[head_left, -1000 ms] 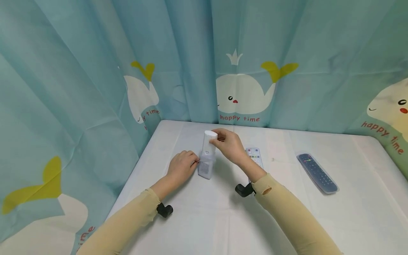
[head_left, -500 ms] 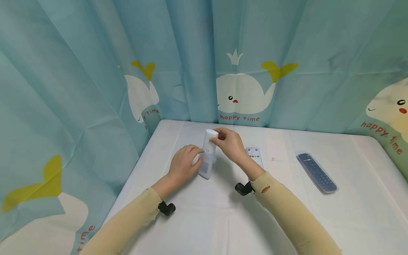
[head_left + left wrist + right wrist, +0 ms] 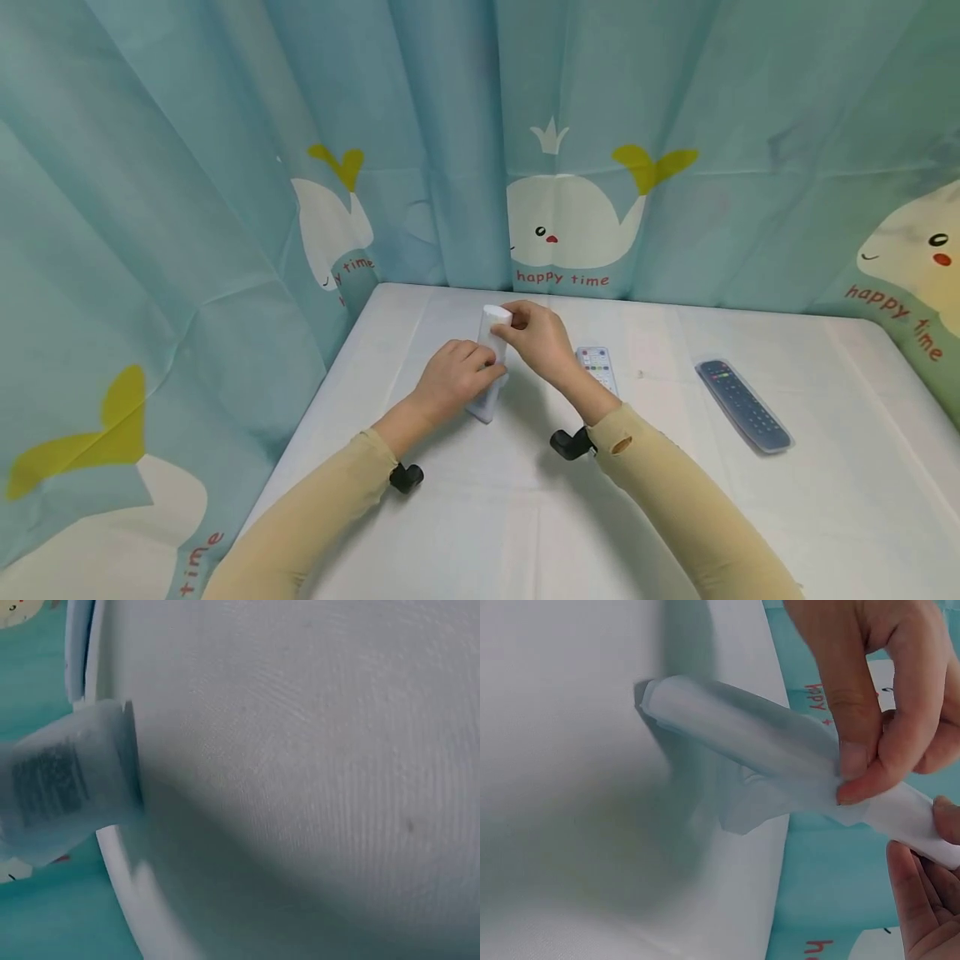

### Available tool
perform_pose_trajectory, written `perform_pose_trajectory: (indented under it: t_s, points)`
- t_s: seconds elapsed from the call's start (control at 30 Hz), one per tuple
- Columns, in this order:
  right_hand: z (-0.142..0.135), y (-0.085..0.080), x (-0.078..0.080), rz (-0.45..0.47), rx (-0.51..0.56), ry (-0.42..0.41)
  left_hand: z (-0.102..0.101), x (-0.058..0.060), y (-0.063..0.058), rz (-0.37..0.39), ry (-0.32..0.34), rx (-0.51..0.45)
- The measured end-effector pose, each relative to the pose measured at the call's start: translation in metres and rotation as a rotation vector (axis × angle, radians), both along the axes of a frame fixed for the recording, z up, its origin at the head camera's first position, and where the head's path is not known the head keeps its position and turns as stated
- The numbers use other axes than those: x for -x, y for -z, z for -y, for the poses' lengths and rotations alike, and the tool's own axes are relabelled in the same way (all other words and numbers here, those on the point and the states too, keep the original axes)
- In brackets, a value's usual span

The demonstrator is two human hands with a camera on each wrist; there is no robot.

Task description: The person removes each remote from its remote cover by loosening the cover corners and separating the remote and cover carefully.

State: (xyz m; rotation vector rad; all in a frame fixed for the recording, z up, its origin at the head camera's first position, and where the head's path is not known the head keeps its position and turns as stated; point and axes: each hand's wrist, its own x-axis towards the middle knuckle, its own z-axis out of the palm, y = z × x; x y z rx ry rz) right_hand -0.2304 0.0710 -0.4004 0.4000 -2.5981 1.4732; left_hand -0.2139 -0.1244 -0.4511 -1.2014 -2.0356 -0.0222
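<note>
A white remote control (image 3: 491, 327) stands tilted on one end, its lower part inside a translucent plastic cover (image 3: 483, 406). My right hand (image 3: 542, 340) pinches the remote near its top end. Lower down, my left hand (image 3: 452, 377) pinches the cover's upper edge between thumb and fingers, as the right wrist view shows. A loose flap of the cover (image 3: 746, 814) sticks out to one side there. In the left wrist view a dark printed label (image 3: 49, 784) shows through the cover; neither hand appears in that view.
Right of the hands lies a white remote with coloured buttons (image 3: 597, 367), partly hidden by the right forearm. A dark remote in a clear cover (image 3: 744, 407) lies farther right. The white table (image 3: 495, 542) backs onto a blue-green whale-print curtain (image 3: 450, 150).
My left hand has moved up and right from beside the cover's lower part to its upper edge, now pinching it. The right hand keeps its hold on the remote, nearly still.
</note>
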Motion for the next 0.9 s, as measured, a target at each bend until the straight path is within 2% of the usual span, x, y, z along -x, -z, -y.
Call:
perform_pose_trajectory:
  t_s: [0.1, 0.2, 0.47, 0.63, 0.7, 0.8, 0.9]
  points:
    - [0.002, 0.000, -0.001, 0.005, 0.008, -0.011, -0.003, 0.000, 0.004, -0.047, -0.006, 0.007]
    - [0.002, 0.001, 0.000, 0.011, 0.008, -0.011, -0.006, -0.003, 0.011, -0.042, -0.027, 0.008]
    - [0.002, 0.003, 0.000, -0.003, 0.015, -0.018, -0.007, -0.017, 0.023, 0.071, -0.066, 0.001]
    - [0.002, 0.003, 0.001, -0.004, 0.017, -0.025, -0.002, -0.018, 0.022, 0.201, -0.047, -0.123]
    - [0.001, 0.004, 0.002, -0.006, 0.015, -0.023, 0.003, -0.019, 0.020, 0.262, -0.058, -0.168]
    - [-0.001, 0.006, 0.003, -0.005, 0.020, -0.019, 0.012, -0.019, 0.015, 0.344, -0.137, -0.194]
    - [-0.003, 0.009, 0.001, 0.017, 0.028, -0.014, 0.023, -0.018, 0.016, 0.418, -0.251, -0.206]
